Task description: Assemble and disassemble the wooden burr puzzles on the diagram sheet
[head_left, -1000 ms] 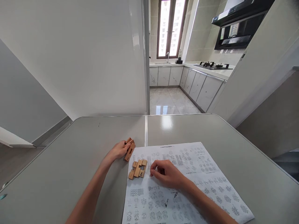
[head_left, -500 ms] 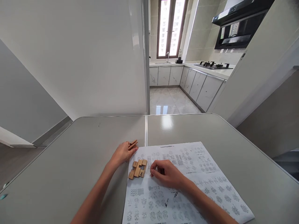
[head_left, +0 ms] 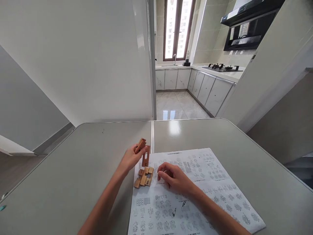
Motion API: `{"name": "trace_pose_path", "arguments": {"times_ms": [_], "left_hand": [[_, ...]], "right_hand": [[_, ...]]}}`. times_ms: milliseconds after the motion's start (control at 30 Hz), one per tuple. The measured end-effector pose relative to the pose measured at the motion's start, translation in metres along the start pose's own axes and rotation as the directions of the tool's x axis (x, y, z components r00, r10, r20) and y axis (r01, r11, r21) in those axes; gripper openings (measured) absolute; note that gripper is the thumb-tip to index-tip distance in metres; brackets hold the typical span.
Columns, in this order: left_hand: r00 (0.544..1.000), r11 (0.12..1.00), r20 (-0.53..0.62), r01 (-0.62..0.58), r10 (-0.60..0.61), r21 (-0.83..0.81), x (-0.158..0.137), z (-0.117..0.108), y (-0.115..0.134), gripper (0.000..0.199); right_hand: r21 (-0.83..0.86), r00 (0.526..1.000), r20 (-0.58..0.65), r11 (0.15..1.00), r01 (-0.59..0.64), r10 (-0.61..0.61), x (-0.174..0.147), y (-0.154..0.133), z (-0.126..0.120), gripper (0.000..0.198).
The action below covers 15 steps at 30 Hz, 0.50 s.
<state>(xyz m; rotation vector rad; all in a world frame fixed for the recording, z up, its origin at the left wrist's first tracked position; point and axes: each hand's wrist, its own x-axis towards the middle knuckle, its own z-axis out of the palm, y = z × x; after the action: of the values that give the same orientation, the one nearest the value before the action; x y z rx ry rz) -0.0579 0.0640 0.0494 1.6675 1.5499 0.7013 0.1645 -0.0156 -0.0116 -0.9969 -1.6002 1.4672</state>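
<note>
My left hand (head_left: 130, 159) grips several reddish-brown wooden puzzle pieces (head_left: 140, 146) above the upper left corner of the paper sheet (head_left: 195, 202). One of them, a flat slotted piece (head_left: 144, 162) marked "2", hangs upright from my fingertips. Just below it, a cluster of lighter interlocked wooden pieces (head_left: 143, 180) lies on the sheet, one piece marked "3". My right hand (head_left: 174, 178) rests on the paper to the right of the cluster, its fingers curled in loosely, with nothing visible in them. The sheet is printed with rows of small line diagrams.
The grey table (head_left: 61, 182) has a pale seam (head_left: 152, 135) down its middle. A small teal object (head_left: 2, 208) sits at the far left edge. Beyond the table are a white wall panel (head_left: 110, 65) and a kitchen with a stove (head_left: 222, 67).
My left hand has lifted and turned the held pieces, so the slotted one now shows. My right hand has shifted slightly upward; the cluster stays where it was.
</note>
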Motion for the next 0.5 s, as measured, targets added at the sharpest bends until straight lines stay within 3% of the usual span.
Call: {"name": "trace_pose_path", "arguments": {"times_ms": [133, 233, 333, 433, 500], "left_hand": [[0.991, 0.97, 0.136, 0.022, 0.012, -0.241, -0.024, 0.034, 0.024, 0.049], [0.962, 0.89, 0.27, 0.102, 0.025, -0.444, -0.034, 0.058, 0.03, 0.051], [0.927, 0.699, 0.376, 0.272, -0.005, -0.661, -0.038, 0.069, 0.029, 0.055], [0.879, 0.497, 0.474, 0.393, 0.045, -0.774, -0.04, 0.073, 0.025, 0.047], [0.867, 0.447, 0.493, 0.414, 0.07, -0.793, -0.042, 0.075, 0.023, 0.038]], "right_hand": [[0.156, 0.999, 0.003, 0.987, 0.04, -0.041, 0.002, 0.003, -0.004, 0.038], [0.236, 0.999, -0.04, 0.971, 0.046, -0.038, 0.003, 0.006, -0.007, 0.041], [0.301, 0.985, -0.174, 0.953, 0.039, 0.015, 0.004, 0.007, -0.012, 0.044], [0.382, 0.94, -0.334, 0.922, 0.065, 0.072, 0.005, 0.004, -0.017, 0.047], [0.444, 0.917, -0.385, 0.892, 0.088, 0.101, 0.005, 0.001, -0.02, 0.047]]}}
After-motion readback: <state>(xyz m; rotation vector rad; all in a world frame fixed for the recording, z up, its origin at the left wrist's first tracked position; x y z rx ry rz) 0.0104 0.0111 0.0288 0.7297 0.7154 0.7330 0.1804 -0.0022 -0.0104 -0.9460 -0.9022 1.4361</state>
